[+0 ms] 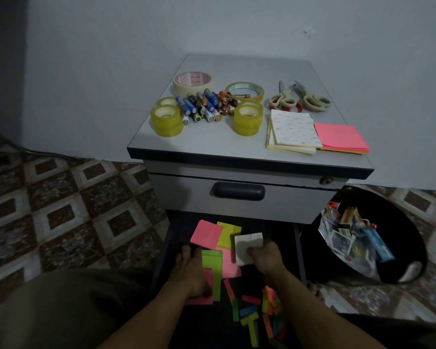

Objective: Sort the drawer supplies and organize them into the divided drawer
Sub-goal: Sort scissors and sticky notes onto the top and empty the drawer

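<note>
The right hand (264, 256) pinched a white pad (247, 249). The left hand (190, 270) lay flat on bright notes (212, 259). Batteries (202, 107) crowded the table (199, 144) above.

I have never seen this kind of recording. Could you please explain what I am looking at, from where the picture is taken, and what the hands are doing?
There is no machine here. One camera sits on a person's head and looks forward and down, so you see their own two bare arms. The right hand grips a white square block of paper notes. The left hand rests on loose pink and green sticky notes in the dark open bottom drawer. On the grey cabinet top lie yellow and beige tape rolls, a pile of small batteries, two pairs of beige-handled scissors and pink and patterned note pads. A black round container holding wrappers stands to the right.
</note>
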The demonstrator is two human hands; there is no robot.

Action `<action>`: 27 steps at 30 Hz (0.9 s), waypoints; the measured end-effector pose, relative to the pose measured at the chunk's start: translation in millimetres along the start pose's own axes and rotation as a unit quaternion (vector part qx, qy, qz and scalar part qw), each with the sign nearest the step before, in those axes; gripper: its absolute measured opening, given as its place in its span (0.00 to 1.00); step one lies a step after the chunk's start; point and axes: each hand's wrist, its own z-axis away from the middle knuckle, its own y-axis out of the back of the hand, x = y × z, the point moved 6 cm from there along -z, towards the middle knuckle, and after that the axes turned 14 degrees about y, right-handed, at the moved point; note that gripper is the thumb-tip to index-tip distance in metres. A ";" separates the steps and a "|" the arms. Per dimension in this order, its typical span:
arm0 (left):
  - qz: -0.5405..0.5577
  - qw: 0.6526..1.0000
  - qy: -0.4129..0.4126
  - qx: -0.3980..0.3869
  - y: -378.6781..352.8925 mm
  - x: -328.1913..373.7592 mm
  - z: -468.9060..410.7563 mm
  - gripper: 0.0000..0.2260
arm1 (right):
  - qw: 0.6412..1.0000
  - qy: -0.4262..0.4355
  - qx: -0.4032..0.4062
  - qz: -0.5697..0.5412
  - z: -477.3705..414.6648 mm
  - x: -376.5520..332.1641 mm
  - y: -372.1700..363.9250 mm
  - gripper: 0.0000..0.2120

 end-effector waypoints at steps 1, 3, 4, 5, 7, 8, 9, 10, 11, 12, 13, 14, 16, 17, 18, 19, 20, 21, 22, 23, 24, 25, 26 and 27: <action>-0.004 1.000 0.000 0.002 0.5 0.4 -0.8 0.54 | 1.000 -0.002 -0.001 -0.019 -1.3 -2.9 -2.8 0.16; -0.011 1.000 0.000 0.007 1.2 1.5 -1.7 0.57 | 0.999 -0.004 -0.004 -0.044 -4.2 -12.0 -9.2 0.15; -0.015 1.000 0.001 0.006 1.0 1.8 -2.1 0.58 | 0.999 0.000 -0.010 -0.051 -6.9 -17.0 -13.5 0.15; -0.017 1.000 0.002 0.003 0.7 2.0 -2.8 0.59 | 0.998 0.005 -0.015 -0.054 -9.3 -21.5 -18.0 0.14; -0.027 1.000 0.003 -0.002 0.7 2.4 -4.9 0.58 | 0.998 0.015 -0.030 -0.056 -13.5 -30.1 -28.8 0.12; -0.034 0.999 0.003 -0.003 1.0 2.1 -5.7 0.57 | 0.998 0.019 -0.036 -0.055 -15.5 -33.7 -34.8 0.12; -0.040 0.999 0.003 -0.003 1.2 1.7 -6.4 0.57 | 0.998 0.022 -0.039 -0.054 -17.0 -37.4 -40.8 0.11; -0.046 0.999 0.003 -0.002 1.3 1.2 -6.8 0.57 | 0.997 0.025 -0.045 -0.053 -19.1 -40.4 -47.1 0.11; -0.050 0.999 0.003 0.001 1.9 0.7 -6.6 0.57 | 0.997 0.029 -0.052 -0.050 -20.4 -44.3 -53.2 0.11; -0.052 0.999 0.006 0.005 2.5 0.2 -5.6 0.58 | 0.997 0.032 -0.061 -0.042 -21.9 -47.1 -58.9 0.11; -0.050 0.999 0.012 0.010 3.2 -0.7 -4.4 0.58 | 0.996 0.040 -0.069 -0.035 -23.2 -50.4 -63.9 0.11; -0.046 0.999 0.020 0.014 4.0 -1.8 -3.2 0.58 | 0.996 0.054 -0.074 -0.020 -27.6 -51.0 -68.6 0.11; -0.038 0.999 0.032 0.020 5.5 -3.1 -0.9 0.58 | 0.992 0.096 -0.075 0.031 -33.4 -54.2 -73.8 0.13; -0.033 0.999 0.036 0.023 5.8 -4.0 -0.5 0.58 | 0.988 0.117 -0.078 0.061 -34.5 -56.0 -76.0 0.14; -0.028 0.999 0.037 0.023 5.6 -4.5 -0.3 0.58 | 0.984 0.131 -0.083 0.091 -34.9 -57.2 -77.9 0.17; -0.021 0.999 0.037 0.022 4.9 -5.3 -0.9 0.58 | 0.979 0.142 -0.089 0.120 -34.7 -57.3 -79.2 0.19; -0.015 0.999 0.033 0.019 3.7 -5.9 -2.3 0.58 | 0.973 0.156 -0.093 0.144 -33.8 -58.2 -80.0 0.22; -0.009 0.999 0.029 0.013 2.4 -6.4 -3.9 0.59 | 0.966 0.171 -0.096 0.167 -32.7 -59.3 -80.4 0.25; -0.006 1.000 0.026 0.005 1.4 -6.7 -4.8 0.59 | 0.961 0.187 -0.097 0.182 -32.1 -59.4 -80.9 0.27; -0.003 1.000 0.023 -0.002 0.6 -6.8 -5.6 0.60 | 0.956 0.200 -0.097 0.192 -31.5 -60.0 -81.3 0.28; 0.001 1.000 0.022 -0.009 0.0 -7.2 -6.1 0.60 | 0.953 0.209 -0.096 0.196 -31.7 -59.3 -82.4 0.28; 0.004 1.000 0.023 -0.014 -0.4 -7.3 -6.4 0.60 | 0.951 0.218 -0.097 0.198 -31.8 -59.8 -83.5 0.28; 0.006 1.000 0.024 -0.017 -0.5 -7.2 -6.4 0.60 | 0.949 0.224 -0.098 0.199 -31.9 -61.0 -84.9 0.27; 0.009 1.000 0.023 -0.018 -0.6 -7.0 -6.2 0.60 | 0.949 0.225 -0.098 0.199 -32.1 -61.7 -86.1 0.27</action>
